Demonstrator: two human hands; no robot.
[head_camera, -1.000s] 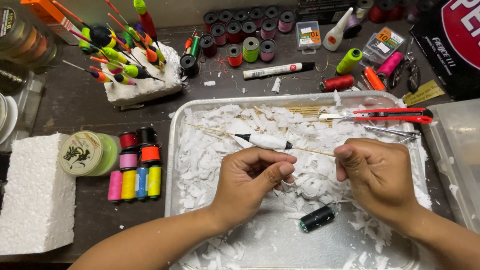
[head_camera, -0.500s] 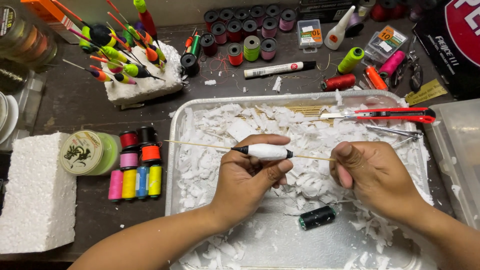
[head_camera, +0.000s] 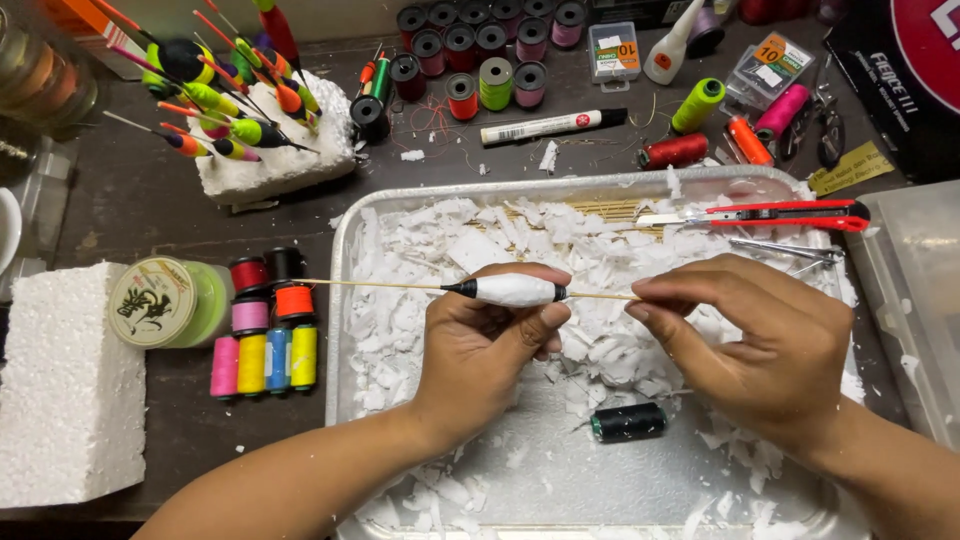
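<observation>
Over the tray (head_camera: 345, 300), two hands, one white float (head_camera: 512, 290).

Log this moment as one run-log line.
left hand: grips white float body | right hand: pinches thin stem | over metal tray of foam shavings

shavings (head_camera: 620, 350) crowd tray (head_camera: 345, 300), spool (head_camera: 628, 422) near

Left hand (head_camera: 480, 345) pinches a white foam float body (head_camera: 512, 290) on a thin stick; right hand (head_camera: 770, 345) pinches the stick's end above a shavings-filled metal tray (head_camera: 345, 260); dark thread spool (head_camera: 628, 422) lies below.
</observation>
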